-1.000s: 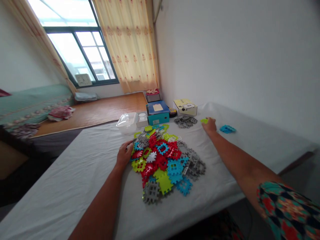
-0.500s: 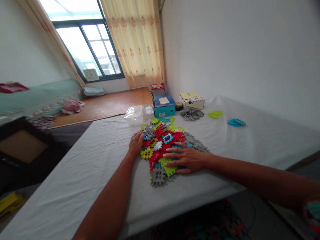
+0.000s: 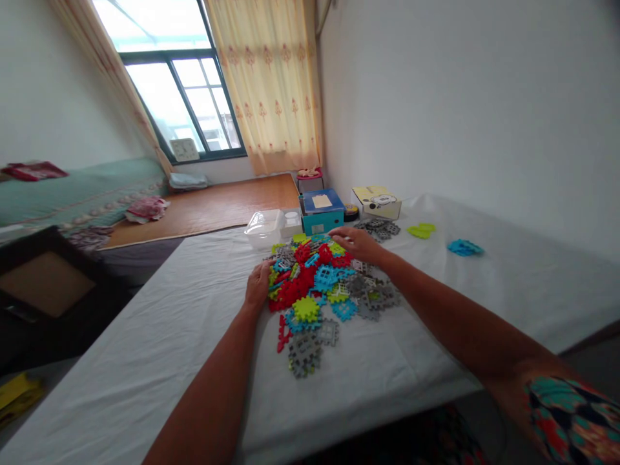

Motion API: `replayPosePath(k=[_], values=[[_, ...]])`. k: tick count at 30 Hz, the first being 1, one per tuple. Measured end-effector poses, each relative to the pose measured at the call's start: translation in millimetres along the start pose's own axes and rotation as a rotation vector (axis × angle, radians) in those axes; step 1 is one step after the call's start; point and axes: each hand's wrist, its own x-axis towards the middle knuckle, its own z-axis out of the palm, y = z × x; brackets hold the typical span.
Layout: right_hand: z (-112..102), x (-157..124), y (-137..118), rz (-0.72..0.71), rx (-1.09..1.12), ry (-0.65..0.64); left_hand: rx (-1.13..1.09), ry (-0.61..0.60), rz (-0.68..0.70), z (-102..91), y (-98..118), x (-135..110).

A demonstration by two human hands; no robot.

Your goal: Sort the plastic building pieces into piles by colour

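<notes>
A heap of flat plastic interlocking building pieces (image 3: 300, 284) in red, blue, green and grey lies on the white-covered table. My left hand (image 3: 258, 284) rests at the heap's left edge, fingers fairly straight and touching the pieces. Over the far right side of the heap, my right hand (image 3: 357, 241) has its fingers bent close together near some green pieces. Whether a piece is between those fingertips is too small to make out. Nearest me lie a grey piece (image 3: 305, 354) and a round-edged green piece (image 3: 306, 309) on blue ones.
Sorted apart are a grey pile (image 3: 378, 228), green pieces (image 3: 421, 230) and blue pieces (image 3: 465, 247). Along the back stand a clear plastic container (image 3: 264, 227), a blue box (image 3: 323, 210) and a yellow box (image 3: 376, 201). A wall borders the table's right side.
My right hand has lifted off the heap's near right part and moved to its far side, fingers drawn together. Pieces there are shifted and more spread. My left hand stays at the left edge.
</notes>
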Motion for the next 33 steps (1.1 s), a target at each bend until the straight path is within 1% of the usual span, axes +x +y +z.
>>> replayPosePath(k=[2, 4, 5, 6, 7, 9, 12, 15, 18, 20, 22, 24, 26, 28, 30, 33], values=[[-29, -13, 34, 0.233, -0.002, -0.076, 0.005, 0.006, 0.006, 0.8, 1, -1], [-46, -32, 63, 0.504, 0.045, -0.195, 0.016, -0.001, 0.012, 1.1, 3, -1], [-48, -42, 73, 0.616, 0.090, -0.254, 0.024, -0.008, 0.015, 1.1, 4, -2], [-45, -50, 78, 0.692, 0.144, -0.303, 0.033, -0.016, 0.018, 0.9, 5, -2], [-40, -56, 80, 0.721, 0.201, -0.338, 0.041, -0.023, 0.022, 0.7, 5, -2], [-25, -60, 74, 0.676, 0.308, -0.357, 0.057, -0.032, 0.030, -0.1, 6, -2], [-8, -50, 58, 0.524, 0.462, -0.349, 0.072, -0.035, 0.026, -2.0, 6, -2], [-8, -33, 50, 0.403, 0.603, -0.371, 0.091, -0.031, 0.023, -4.3, 8, -3], [-15, -24, 53, 0.354, 0.674, -0.395, 0.118, -0.032, 0.034, -6.3, 10, -4], [-15, -24, 58, 0.367, 0.674, -0.388, 0.131, -0.033, 0.035, -7.0, 11, -4], [-14, -28, 66, 0.391, 0.666, -0.340, 0.139, -0.032, 0.033, -7.3, 12, -3], [-14, -34, 78, 0.411, 0.655, -0.290, 0.144, -0.034, 0.038, -7.3, 12, -2], [-19, -40, 93, 0.443, 0.637, -0.234, 0.151, -0.037, 0.049, -7.1, 12, -1], [-27, -47, 112, 0.522, 0.586, -0.126, 0.160, -0.037, 0.059, -6.8, 11, -1], [-35, -53, 130, 0.628, 0.508, 0.027, 0.167, -0.039, 0.064, -6.4, 11, 0], [-39, -57, 150, 0.770, 0.435, 0.185, 0.170, -0.042, 0.064, -5.9, 10, 0]])
